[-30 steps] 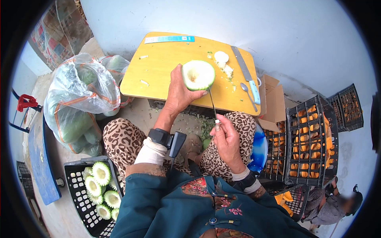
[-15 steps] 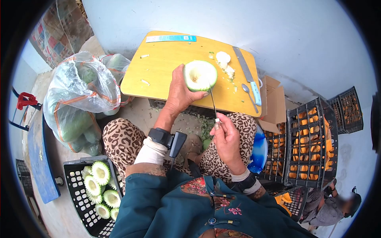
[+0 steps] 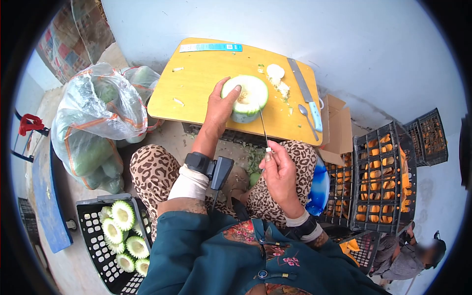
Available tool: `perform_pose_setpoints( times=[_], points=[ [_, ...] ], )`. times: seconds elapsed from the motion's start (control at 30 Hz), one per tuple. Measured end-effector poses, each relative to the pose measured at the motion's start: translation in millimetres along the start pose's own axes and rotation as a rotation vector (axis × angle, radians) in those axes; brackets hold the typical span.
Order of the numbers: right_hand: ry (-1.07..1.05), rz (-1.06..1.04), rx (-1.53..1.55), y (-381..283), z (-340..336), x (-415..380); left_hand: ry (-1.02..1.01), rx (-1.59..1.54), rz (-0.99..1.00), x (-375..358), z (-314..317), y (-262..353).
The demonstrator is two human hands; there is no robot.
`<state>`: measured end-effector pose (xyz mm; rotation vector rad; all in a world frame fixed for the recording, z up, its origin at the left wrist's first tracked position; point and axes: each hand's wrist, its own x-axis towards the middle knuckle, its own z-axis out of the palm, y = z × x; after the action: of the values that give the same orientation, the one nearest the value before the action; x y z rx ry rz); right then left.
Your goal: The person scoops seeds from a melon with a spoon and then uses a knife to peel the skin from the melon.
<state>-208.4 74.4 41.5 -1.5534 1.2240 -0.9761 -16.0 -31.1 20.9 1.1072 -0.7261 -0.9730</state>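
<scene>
A hollowed green-skinned gourd piece [image 3: 252, 94] stands at the front of the yellow table [image 3: 196, 88], its pale cut face up. My left hand [image 3: 220, 105] grips its left side, the thumb over the rim. In my right hand [image 3: 280, 172] is a thin tool [image 3: 264, 129] with a light handle; its tip touches the gourd's near rim. To the right on the table lie a white round piece [image 3: 276, 71] with scraps, a large knife [image 3: 303, 83] with a blue handle, and a spoon [image 3: 308, 120]. A blue and white strip [image 3: 211, 47] lies at the back.
On the left are a clear bag of gourds [image 3: 91, 142] and a black crate [image 3: 93, 236] with several notched gourd rings [image 3: 123, 215]. At right stand a cardboard box [image 3: 338, 129], a blue basin [image 3: 319, 189] and crates of orange pieces [image 3: 376, 184]. Another person [image 3: 403, 258] is at lower right.
My left hand has shifted its hold, the thumb moving from the near side up over the rim. The gourd now tilts less, showing more of its green side. My right hand has barely moved.
</scene>
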Motion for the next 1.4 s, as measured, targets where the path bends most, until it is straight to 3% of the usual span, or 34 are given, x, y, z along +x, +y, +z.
perform_pose_setpoints(
  times=[0.47, 0.67, 0.93, 1.03, 1.13, 1.23, 1.33, 1.4],
  points=[
    [-0.006, 0.029, 0.051, -10.6, 11.5, 36.5, -0.015, 0.014, 0.032, 1.3, 1.9, -5.3],
    [-0.031, 0.025, 0.033, -9.4, 6.7, 39.4, 0.067, -0.066, 0.066, 7.1, 7.5, -16.7],
    [-0.088, 0.093, -0.022, -14.6, -4.6, 18.4, 0.112, -0.075, 0.032, 9.8, 10.4, -14.8],
    [-0.107, 0.141, 0.106, -10.2, -10.8, 11.8, 0.098, -0.053, 0.027, 9.2, 10.0, -12.6],
    [-0.138, 0.149, -0.032, -17.8, -18.1, 3.5, 0.117, -0.064, -0.001, 9.9, 9.2, -10.8],
    [-0.137, 0.170, 0.085, -13.5, -29.0, -12.7, 0.119, -0.061, -0.026, 11.1, 8.8, -6.9],
    [-0.248, 0.241, -0.039, 3.0, -41.0, -23.1, 0.119, -0.093, -0.043, 12.6, 5.6, -7.2],
    [-0.202, 0.127, -0.038, 5.8, -44.0, -24.7, 0.123, -0.121, -0.047, 14.8, 4.4, -9.5]
  ],
)
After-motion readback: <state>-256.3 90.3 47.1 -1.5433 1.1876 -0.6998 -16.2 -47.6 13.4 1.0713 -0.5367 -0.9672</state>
